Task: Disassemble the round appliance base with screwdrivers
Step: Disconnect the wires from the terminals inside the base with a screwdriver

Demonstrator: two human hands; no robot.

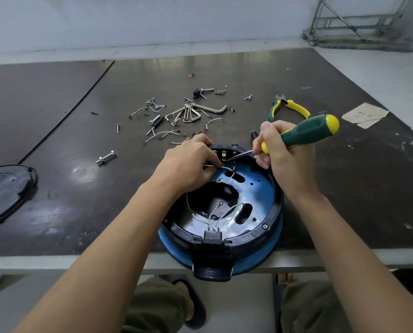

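The round appliance base [260, 195], blue with a black rim, lies open side up at the table's front edge, loose white wires [218, 216] inside it. My right hand [276, 152] grips a green and yellow screwdriver [308, 132]; its metal tip points left into the terminal block [223, 152] at the base's far rim. My left hand [188, 164] pinches a thin white wire [225, 168] just below that block.
A black round cover [3, 188] lies at the left. Several loose screws, bolts, wire ends and a set of hex keys [193, 112] are scattered beyond the base. Green and yellow pliers [289, 108] lie at the right, next to a paper scrap [364, 115].
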